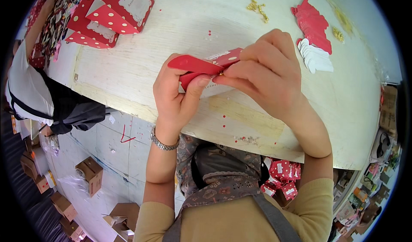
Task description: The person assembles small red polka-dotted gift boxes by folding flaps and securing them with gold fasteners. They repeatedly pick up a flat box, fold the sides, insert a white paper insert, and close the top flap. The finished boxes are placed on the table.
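My left hand (174,87) is closed on a small red card box with cream dots and a pale label (214,89), holding it above the table in front of me. A red card strap (193,64) with a rounded end lies along the box's top, against my left fingers. From the other side, my right hand (268,72) pinches a tiny gold fastener (221,73) where the strap meets the box. My thumbs and fingers hide much of the box and most of the fastener.
Gold fasteners (258,11) lie at the table's far side. Red card strips (312,25) and white ones (315,57) are fanned at right, beside more gold fasteners (338,35). Dotted red boxes (128,8) stand far left, near a person (32,87). Finished-looking boxes (281,173) sit below the table edge.
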